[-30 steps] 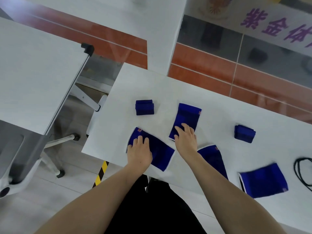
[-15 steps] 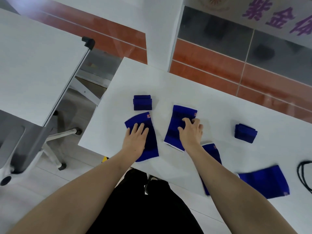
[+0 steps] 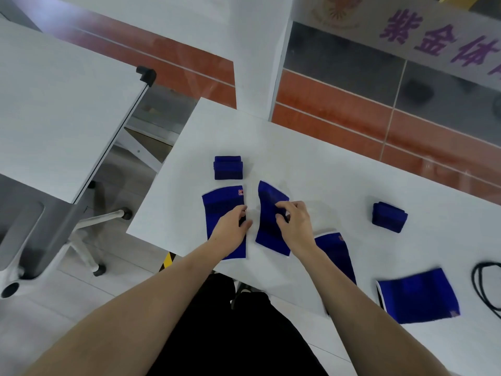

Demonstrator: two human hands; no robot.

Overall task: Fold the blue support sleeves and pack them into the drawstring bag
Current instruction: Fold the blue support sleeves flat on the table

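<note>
Blue support sleeves lie flat side by side on the white table (image 3: pixel 311 158): left hand (image 3: pixel 230 229) pinches the left sleeve (image 3: pixel 219 210) at its right edge, right hand (image 3: pixel 294 222) pinches the right sleeve (image 3: pixel 267 213). Two folded sleeves (image 3: pixel 227 167) (image 3: pixel 389 217) sit apart; a black drawstring (image 3: pixel 485 289) shows at the right edge.

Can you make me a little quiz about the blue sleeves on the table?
1. True or false: the left hand rests on a flat sleeve.
2. How many sleeves are already folded into small bundles? A) none B) two C) five
3. Fill in: the right hand is pinching the ______ of the two sleeves in front of the person.

Key:
1. True.
2. B: one folded bundle near the table's far left, another folded bundle to the right.
3. Right one, the second flat sleeve.
</note>
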